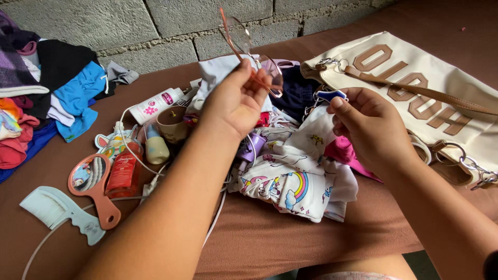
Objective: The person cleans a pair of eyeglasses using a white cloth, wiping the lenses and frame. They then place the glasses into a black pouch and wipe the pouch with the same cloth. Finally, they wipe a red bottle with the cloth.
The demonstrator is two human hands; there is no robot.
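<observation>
My left hand (234, 101) is raised over the brown surface (290, 241) and grips a pair of pink-tinted glasses (248, 49) by the lens end, one arm sticking up. My right hand (369, 127) pinches a small blue and white object (331, 95) at its fingertips, close to the chain of a cream handbag (415, 78) with brown letters and a brown strap. Below both hands lies a crumpled white cloth with rainbow and unicorn prints (295, 179).
A pink hand mirror (91, 179), pale blue comb (57, 210), red bottle (124, 171), white bottle (153, 105), brown cup (172, 123) and white cable (218, 212) lie at left. Folded clothes (46, 93) pile at the far left. A grey block wall (171, 21) runs behind.
</observation>
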